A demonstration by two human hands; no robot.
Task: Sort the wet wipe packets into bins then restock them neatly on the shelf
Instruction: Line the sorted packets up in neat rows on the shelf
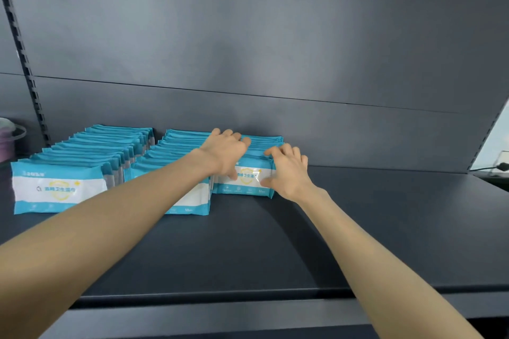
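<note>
Head view: a dark grey shelf (pixel 371 228) carries 3 rows of blue-and-white wet wipe packets, standing on edge one behind another and running back toward the grey back panel (pixel 275 36). The first row (pixel 57 187) stands at the left, with its front packet nearest the shelf's front edge. The second row (pixel 176 146) stands just beside it, and the left forearm crosses in front of it. The third row (pixel 245 184) is on the right, touching the second, and it starts farther back on the shelf than the other 2.

Both hands are on the third row. The left hand (pixel 225 154) has its fingers curled over the packets' top edges and its thumb pointing down against the front packet's printed face. The right hand (pixel 289 170) curls its fingers over the row's top right corner, with the thumb pressed to the front face near the right edge.

A slotted upright (pixel 24 63) runs up the left side. Beyond it sits a purple container with a clear lid (pixel 8 140). A dark cable (pixel 493 167) lies at the far right.
</note>
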